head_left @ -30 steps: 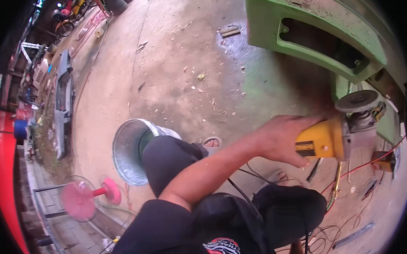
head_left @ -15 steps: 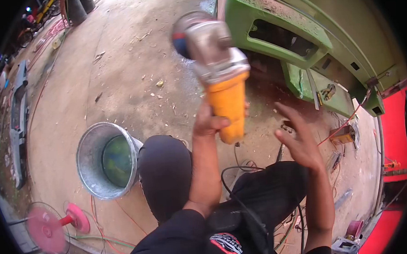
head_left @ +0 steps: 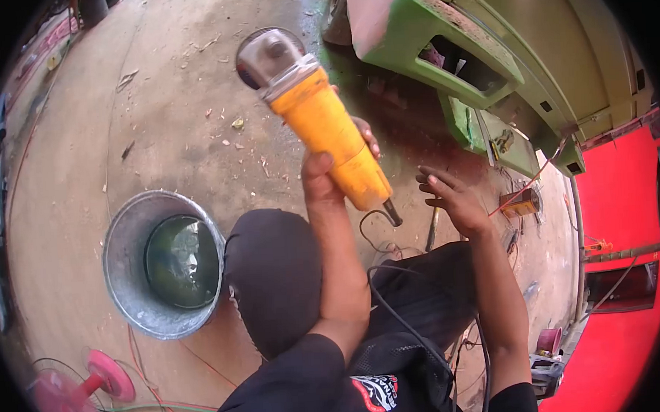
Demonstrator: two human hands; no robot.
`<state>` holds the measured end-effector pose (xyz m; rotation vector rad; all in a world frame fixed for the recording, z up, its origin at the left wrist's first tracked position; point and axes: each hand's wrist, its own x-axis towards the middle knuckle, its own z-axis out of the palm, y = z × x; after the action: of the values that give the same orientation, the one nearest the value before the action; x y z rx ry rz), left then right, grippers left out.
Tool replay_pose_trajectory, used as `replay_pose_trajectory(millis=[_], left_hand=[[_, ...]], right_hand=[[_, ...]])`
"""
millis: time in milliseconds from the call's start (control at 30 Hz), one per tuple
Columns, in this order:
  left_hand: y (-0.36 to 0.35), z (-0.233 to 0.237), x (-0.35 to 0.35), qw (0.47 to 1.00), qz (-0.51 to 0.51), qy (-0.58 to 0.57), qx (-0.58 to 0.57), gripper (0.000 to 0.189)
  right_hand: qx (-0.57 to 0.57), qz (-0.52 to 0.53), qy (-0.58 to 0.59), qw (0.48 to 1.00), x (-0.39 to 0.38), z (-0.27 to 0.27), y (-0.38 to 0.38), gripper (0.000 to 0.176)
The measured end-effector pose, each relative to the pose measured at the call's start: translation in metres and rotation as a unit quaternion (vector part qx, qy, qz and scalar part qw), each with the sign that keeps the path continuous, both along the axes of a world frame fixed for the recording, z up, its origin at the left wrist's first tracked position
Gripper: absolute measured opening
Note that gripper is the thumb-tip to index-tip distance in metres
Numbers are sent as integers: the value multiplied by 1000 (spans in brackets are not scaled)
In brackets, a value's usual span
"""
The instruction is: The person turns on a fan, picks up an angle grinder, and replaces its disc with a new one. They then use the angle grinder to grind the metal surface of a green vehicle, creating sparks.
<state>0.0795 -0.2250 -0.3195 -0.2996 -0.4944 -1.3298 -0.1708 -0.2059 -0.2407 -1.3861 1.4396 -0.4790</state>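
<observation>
Yellow-orange grinder [head_left: 327,124], grey-headed, at twelve o'clock; green bodywork [head_left: 400,42] at one, red panel [head_left: 620,191] at three, black shirt [head_left: 313,389] with red-and-white logo [head_left: 376,394] at six, pink fan [head_left: 89,386] at eight.

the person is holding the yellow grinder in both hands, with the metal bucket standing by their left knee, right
Not quite: the head view shows only the left hand holding the yellow grinder; the right hand is apart from it, open. The metal bucket does stand by the left knee.

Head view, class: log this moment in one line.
left hand: holding yellow angle grinder | right hand: open, apart from grinder | bucket: beside knee, greenish liquid inside
</observation>
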Motion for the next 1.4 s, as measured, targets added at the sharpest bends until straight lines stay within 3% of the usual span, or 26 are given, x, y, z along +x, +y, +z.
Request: replay_pose_trajectory(millis=[67, 133, 167, 233, 333, 400, 500, 567, 667, 800, 867, 933, 967, 1000, 1033, 1067, 1100, 1167, 1300, 1333, 1400], left_hand=[[-2, 0, -2, 998, 0, -29, 53, 96], [-2, 3, -5, 990, 11, -83, 117, 66], [0, 7, -7, 983, 14, -124, 133, 65], [0, 8, -14, 971, -2, -183, 152, 62], [-1, 27, -30, 946, 65, -295, 119, 73], [1, 37, -42, 910, 126, -379, 110, 86], [5, 51, -51, 883, 142, -434, 111, 91], [11, 64, -55, 748, 265, -603, 83, 89], [8, 75, -76, 694, 321, -639, 80, 90], [5, 96, -97, 659, 345, -662, 90, 92], [2, 109, -99, 647, 348, -674, 73, 92], [6, 123, -99, 680, 270, -679, 66, 84], [8, 128, -99, 672, 278, -683, 61, 84], [11, 132, -99, 704, 255, -662, 43, 79], [13, 135, -98, 734, 230, -639, 27, 74], [16, 135, -95, 728, 238, -642, 26, 74], [18, 134, -92, 736, 216, -641, 23, 70], [18, 132, -84, 740, 199, -642, 20, 67], [21, 132, -56, 534, 349, -770, 13, 60], [24, 135, -45, 528, 354, -772, 18, 60], [38, 153, -12, 442, 306, -842, 38, 57]], right_hand=[[-1, 19, 0, 1000, 2, 0, 4, 64], [-63, 83, 18, 994, 11, 4, 6, 77], [-60, 86, 15, 994, 19, 6, 6, 77], [-65, 90, -104, 988, 40, 8, 6, 82], [-97, 134, -156, 974, 55, 1, 1, 86], [-41, 116, -181, 976, 52, -2, 1, 85], [17, 92, -320, 943, 34, -22, -1, 89], [24, 117, -317, 941, 8, -45, -12, 91], [25, 146, -333, 931, -5, -45, -17, 100], [-45, 131, -409, 902, 4, -29, -15, 111], [-103, 90, -465, 875, 12, -24, -13, 111], [-131, 77, -479, 864, 15, -24, -11, 109], [-153, 57, -483, 860, 16, -24, -10, 106], [-158, 63, -491, 854, 15, -25, -9, 106], [-177, 55, -491, 851, 13, -27, -8, 96], [-195, 48, -490, 848, 12, -25, -5, 85], [-196, 55, -497, 844, 12, -24, -1, 85], [-183, 1, -441, 879, 8, -18, 7, 59], [-158, -3, -443, 882, 3, 0, 16, 46], [-155, 5, -448, 881, 1, 2, 15, 46], [-153, 3, -476, 866, 1, 4, 10, 45]])
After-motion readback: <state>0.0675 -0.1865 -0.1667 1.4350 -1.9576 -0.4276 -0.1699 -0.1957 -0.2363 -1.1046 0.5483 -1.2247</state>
